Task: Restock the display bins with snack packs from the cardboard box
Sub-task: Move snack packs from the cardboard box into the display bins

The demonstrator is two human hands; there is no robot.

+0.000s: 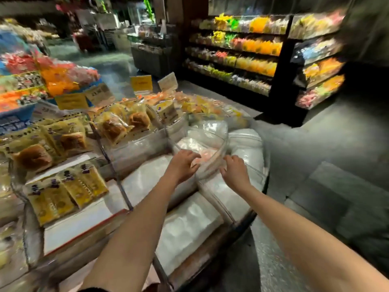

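Forearms point(134, 239) outstretched | left hand point(185, 165) arched over pink pack point(207, 153) (grip unclear) | right hand point(234, 172) relaxed, empty

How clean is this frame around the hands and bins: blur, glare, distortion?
Head view: motion blur smears everything, worst on the wall shelves; left hand and right hand are soft, grip unreadable; light washes out the white packs in the clear bins; floor at right falls dark; wide-angle bending bows the edges.
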